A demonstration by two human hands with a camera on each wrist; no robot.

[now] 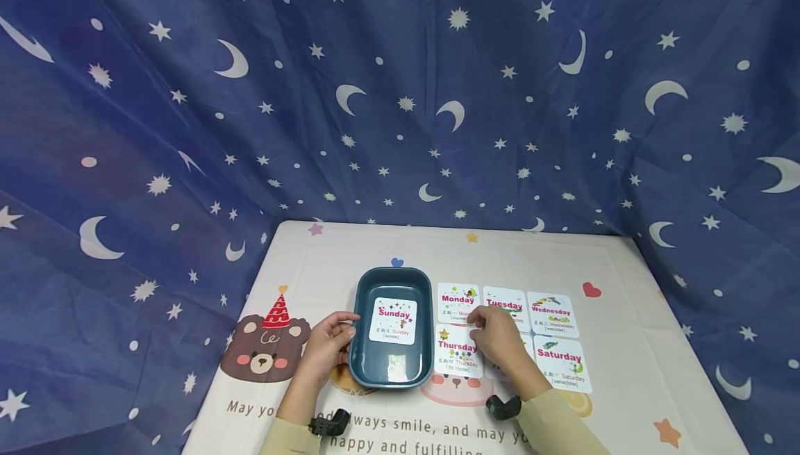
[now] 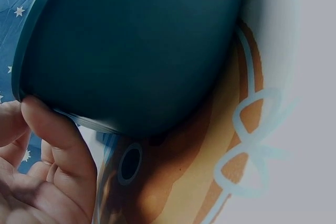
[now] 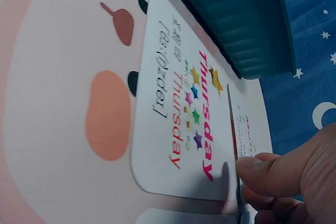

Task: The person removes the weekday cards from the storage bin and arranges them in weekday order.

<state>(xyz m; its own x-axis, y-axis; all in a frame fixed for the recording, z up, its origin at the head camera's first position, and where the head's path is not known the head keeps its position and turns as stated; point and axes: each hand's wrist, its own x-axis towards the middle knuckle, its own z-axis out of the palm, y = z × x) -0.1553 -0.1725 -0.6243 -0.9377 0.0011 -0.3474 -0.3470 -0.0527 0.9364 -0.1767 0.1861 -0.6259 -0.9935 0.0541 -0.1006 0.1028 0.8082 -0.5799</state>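
In the head view my left hand (image 1: 330, 345) pinches the left rim of a dark teal tray (image 1: 394, 376). In the left wrist view the fingertips (image 2: 37, 111) meet under that rim. A "Sunday" card (image 1: 392, 333) lies inside the tray. My right hand (image 1: 500, 337) pinches the near right corner of the "Monday" card (image 1: 453, 295); its thumb (image 3: 252, 169) is at the card's near edge in the right wrist view. Just nearer lies the "Thursday" card (image 1: 459, 365). Partly behind the right hand is the "Tuesday" card (image 1: 500, 295).
The "Wednesday" card (image 1: 553, 315) and "Saturday" card (image 1: 562, 365) lie at the right end of two rows. Another card (image 1: 528, 346) between "Thursday" and "Saturday" is mostly hidden by the right hand. A printed cloth (image 1: 625, 302) covers the table; a blue starry curtain (image 1: 437, 163) hangs behind.
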